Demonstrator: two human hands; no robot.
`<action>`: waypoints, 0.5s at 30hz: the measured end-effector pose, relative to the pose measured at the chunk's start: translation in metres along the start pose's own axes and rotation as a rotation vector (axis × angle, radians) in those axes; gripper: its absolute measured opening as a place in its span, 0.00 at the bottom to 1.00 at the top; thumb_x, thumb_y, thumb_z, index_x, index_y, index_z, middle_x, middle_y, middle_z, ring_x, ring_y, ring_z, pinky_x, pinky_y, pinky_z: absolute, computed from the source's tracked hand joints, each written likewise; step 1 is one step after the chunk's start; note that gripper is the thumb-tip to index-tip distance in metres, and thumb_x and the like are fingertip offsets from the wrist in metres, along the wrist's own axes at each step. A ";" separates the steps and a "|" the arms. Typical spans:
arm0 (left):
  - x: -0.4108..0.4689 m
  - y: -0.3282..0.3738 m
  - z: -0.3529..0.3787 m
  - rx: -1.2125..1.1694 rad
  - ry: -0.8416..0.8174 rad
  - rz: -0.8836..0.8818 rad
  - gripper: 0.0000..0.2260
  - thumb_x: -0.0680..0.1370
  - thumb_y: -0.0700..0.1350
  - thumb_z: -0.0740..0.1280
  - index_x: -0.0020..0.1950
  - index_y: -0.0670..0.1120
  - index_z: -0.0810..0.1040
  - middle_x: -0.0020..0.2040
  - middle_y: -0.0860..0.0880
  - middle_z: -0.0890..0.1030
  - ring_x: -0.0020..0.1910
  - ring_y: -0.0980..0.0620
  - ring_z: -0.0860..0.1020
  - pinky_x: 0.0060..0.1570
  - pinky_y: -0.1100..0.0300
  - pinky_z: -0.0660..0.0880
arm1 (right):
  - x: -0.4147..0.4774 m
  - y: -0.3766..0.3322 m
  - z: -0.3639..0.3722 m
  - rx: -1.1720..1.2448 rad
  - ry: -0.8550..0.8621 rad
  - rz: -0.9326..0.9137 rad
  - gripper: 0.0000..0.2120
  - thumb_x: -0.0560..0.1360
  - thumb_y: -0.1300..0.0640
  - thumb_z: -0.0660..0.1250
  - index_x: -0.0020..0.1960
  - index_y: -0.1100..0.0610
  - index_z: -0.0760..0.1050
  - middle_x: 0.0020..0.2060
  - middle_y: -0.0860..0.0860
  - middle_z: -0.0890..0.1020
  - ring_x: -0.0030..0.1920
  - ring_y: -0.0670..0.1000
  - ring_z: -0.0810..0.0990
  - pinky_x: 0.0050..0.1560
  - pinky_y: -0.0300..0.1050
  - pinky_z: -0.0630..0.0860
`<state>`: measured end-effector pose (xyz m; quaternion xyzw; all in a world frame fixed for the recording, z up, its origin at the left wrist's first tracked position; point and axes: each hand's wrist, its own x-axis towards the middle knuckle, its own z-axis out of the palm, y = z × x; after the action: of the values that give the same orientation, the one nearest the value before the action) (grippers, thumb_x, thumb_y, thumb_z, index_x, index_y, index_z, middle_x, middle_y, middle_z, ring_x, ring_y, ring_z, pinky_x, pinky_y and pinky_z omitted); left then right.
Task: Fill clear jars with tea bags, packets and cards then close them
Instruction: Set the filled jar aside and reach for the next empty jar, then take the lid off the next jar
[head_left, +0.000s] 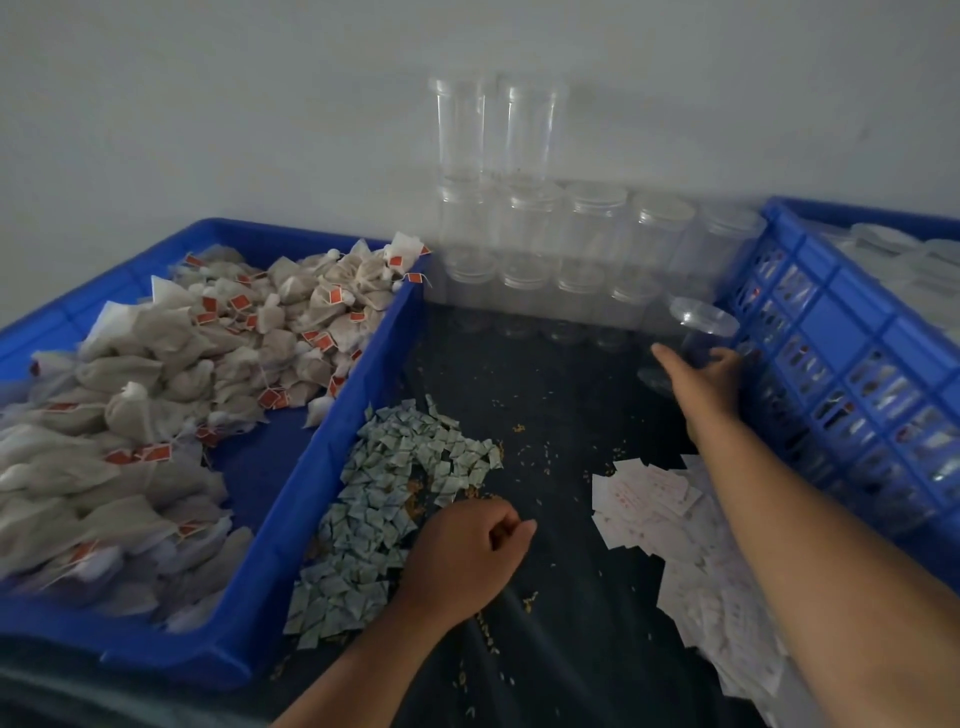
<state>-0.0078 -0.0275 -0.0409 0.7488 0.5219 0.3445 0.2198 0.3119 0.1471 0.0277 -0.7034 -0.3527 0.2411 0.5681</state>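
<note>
A blue tray (332, 436) holds a heap of tea bags (156, 374). Empty clear jars (535, 234) stand stacked by the wall.

Of the two hands, the right hand (701, 387) grips an empty jar (698, 332) just beside the blue crate (831, 317). The jar leans, mouth up toward the crate.

The left hand (467, 551) rests curled beside the packets (384, 504). I cannot tell whether it pinches anything.

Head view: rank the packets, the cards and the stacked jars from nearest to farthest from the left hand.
1. Packets, right beside the left hand, on its left.
2. Cards, across the table to its right.
3. Stacked jars, back by the wall.
</note>
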 end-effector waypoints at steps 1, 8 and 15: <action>0.000 -0.001 0.000 -0.001 0.003 0.008 0.18 0.83 0.63 0.64 0.38 0.55 0.78 0.33 0.56 0.78 0.35 0.55 0.79 0.34 0.62 0.74 | -0.012 -0.003 -0.001 0.072 0.007 -0.026 0.41 0.72 0.45 0.82 0.75 0.56 0.65 0.72 0.57 0.74 0.66 0.53 0.78 0.51 0.39 0.74; 0.001 -0.002 0.001 0.011 0.037 0.047 0.16 0.81 0.64 0.64 0.38 0.58 0.77 0.33 0.59 0.78 0.36 0.58 0.79 0.32 0.69 0.69 | -0.176 -0.007 -0.026 0.344 -0.300 -0.042 0.47 0.67 0.29 0.79 0.78 0.44 0.63 0.65 0.46 0.83 0.60 0.46 0.86 0.56 0.45 0.84; 0.001 0.007 -0.005 -0.011 0.000 -0.012 0.21 0.83 0.62 0.56 0.41 0.52 0.79 0.36 0.54 0.82 0.37 0.55 0.79 0.38 0.53 0.77 | -0.291 0.035 -0.051 0.028 -0.413 -0.335 0.42 0.65 0.38 0.82 0.74 0.40 0.69 0.63 0.37 0.80 0.63 0.43 0.82 0.59 0.37 0.81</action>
<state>-0.0068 -0.0287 -0.0325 0.7444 0.5243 0.3461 0.2261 0.1729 -0.1129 -0.0118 -0.5630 -0.5694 0.2870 0.5257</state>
